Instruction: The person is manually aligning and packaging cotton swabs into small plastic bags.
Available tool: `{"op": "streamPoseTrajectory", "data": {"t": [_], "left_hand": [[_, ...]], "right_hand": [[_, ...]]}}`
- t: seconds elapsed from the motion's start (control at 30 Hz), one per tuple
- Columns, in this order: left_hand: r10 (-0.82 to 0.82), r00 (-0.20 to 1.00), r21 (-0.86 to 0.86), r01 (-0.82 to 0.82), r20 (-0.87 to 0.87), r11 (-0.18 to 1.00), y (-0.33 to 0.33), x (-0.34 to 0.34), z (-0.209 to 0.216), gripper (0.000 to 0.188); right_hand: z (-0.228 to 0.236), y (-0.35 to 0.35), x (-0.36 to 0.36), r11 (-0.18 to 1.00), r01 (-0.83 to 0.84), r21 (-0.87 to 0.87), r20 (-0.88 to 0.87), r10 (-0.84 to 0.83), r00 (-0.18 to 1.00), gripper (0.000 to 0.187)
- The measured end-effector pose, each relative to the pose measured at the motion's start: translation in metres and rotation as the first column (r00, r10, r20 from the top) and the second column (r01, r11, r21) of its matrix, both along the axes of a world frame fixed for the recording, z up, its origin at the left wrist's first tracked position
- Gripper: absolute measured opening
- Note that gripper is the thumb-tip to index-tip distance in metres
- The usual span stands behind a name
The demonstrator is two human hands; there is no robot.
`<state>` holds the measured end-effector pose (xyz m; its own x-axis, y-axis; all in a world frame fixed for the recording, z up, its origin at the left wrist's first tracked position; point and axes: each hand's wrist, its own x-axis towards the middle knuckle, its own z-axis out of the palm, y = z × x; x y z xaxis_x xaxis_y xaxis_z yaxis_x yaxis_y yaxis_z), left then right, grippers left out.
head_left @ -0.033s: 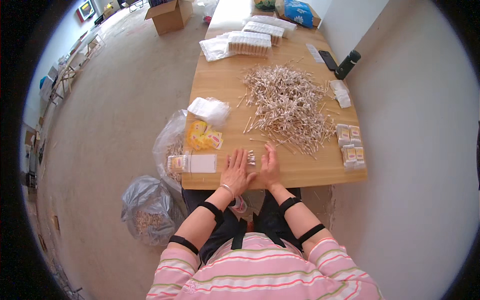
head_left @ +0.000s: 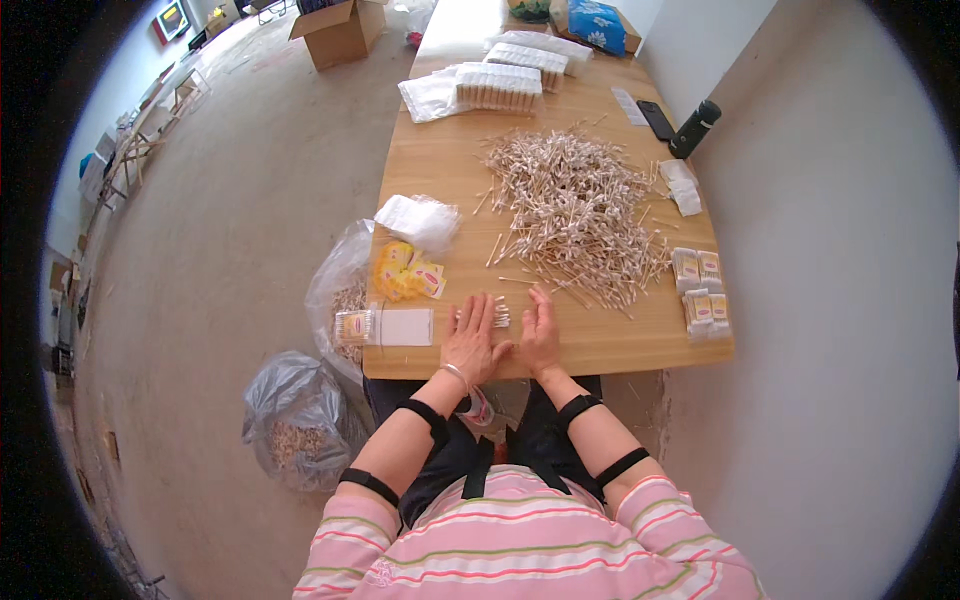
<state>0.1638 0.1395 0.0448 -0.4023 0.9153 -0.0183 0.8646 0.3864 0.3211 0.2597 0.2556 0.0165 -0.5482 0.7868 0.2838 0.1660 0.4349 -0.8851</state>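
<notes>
My left hand [head_left: 472, 338] lies flat at the table's near edge, fingers stretched out, over a small bunch of cotton swabs [head_left: 502, 316]. Only the swabs' white tips and part of their sticks show beside the fingers; the rest is hidden under the hand. Just right of that bunch, my right hand [head_left: 540, 335] rests on the wood with its fingers extended and nothing visible in it. Beyond both hands spreads a big loose heap of cotton swabs [head_left: 575, 215]. A packed bag of swabs [head_left: 354, 327] and a white card [head_left: 407, 327] lie left of my left hand.
On the wooden table [head_left: 440, 160] are yellow labels [head_left: 400, 272], clear bags [head_left: 420, 220], filled swab packs [head_left: 703, 312], more bundled packs [head_left: 500, 88], a phone [head_left: 656, 120] and a dark bottle [head_left: 696, 130]. A wall stands at right; a grey plastic bag [head_left: 300, 400] sits on the floor.
</notes>
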Motion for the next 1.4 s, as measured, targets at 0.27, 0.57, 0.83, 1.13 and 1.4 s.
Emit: {"op": "streamPoseTrajectory", "data": {"t": [0.27, 0.57, 0.83, 1.13, 1.4], "left_hand": [[0.006, 0.994, -0.122, -0.02, -0.113, 0.992, 0.012, -0.002, 0.006, 0.086], [0.097, 0.943, 0.528, -0.262, 0.319, 0.808, -0.005, -0.011, -0.014, 0.063], [0.104, 0.731, 0.532, -0.578, 0.674, 0.619, -0.007, -0.023, -0.029, 0.042], [-0.044, 0.509, 0.451, -0.716, 0.86, 0.533, -0.003, -0.029, -0.039, 0.041], [-0.06, 0.476, 0.428, -0.72, 0.877, 0.547, -0.004, -0.031, -0.034, 0.041]], "right_hand": [[0.002, 0.0, 0.002, 0.999, -0.007, -0.034, 0.009, 0.008, 1.0, 0.038], [0.009, -0.005, 0.0, 0.967, -0.139, 0.216, 0.163, 0.105, 0.981, 0.049], [0.021, -0.028, -0.016, 0.77, -0.551, 0.321, 0.734, 0.165, 0.659, 0.088], [0.026, -0.033, -0.018, 0.713, -0.592, 0.375, 0.783, 0.098, 0.614, 0.088], [0.016, -0.037, -0.011, 0.74, -0.513, 0.436, 0.705, 0.074, 0.706, 0.079]]}}
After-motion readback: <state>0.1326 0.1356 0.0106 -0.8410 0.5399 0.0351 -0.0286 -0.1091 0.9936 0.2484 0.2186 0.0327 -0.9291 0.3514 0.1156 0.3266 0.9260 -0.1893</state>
